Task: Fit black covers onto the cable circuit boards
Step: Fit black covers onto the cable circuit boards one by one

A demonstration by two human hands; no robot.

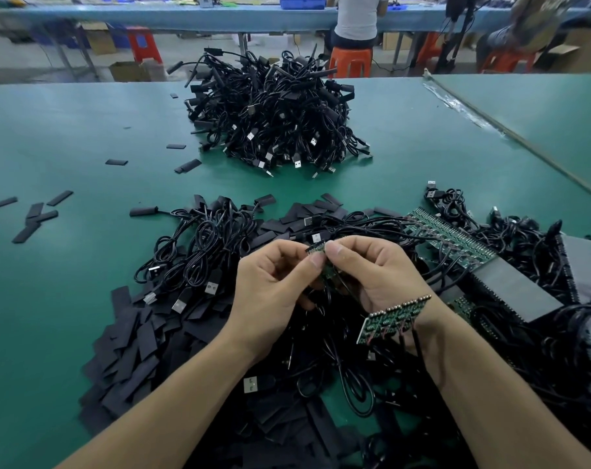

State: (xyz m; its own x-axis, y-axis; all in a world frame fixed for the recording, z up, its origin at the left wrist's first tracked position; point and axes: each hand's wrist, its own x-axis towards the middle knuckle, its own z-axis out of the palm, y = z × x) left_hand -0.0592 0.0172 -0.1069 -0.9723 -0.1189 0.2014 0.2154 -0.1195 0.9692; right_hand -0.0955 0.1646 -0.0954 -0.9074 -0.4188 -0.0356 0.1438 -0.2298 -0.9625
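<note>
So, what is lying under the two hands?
Black cables and flat black covers lie under the left hand and right hand, which pinch a circuit board. The table there is hidden.

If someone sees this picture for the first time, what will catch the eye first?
The left hand and right hand meet at the centre, pinching a small circuit board. Behind them a heap of black cables sits on the green table; black covers lie piled at the near left.

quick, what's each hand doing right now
left hand: pinching the small circuit board between thumb and fingers.
right hand: pinching the same board from the other side.
</note>
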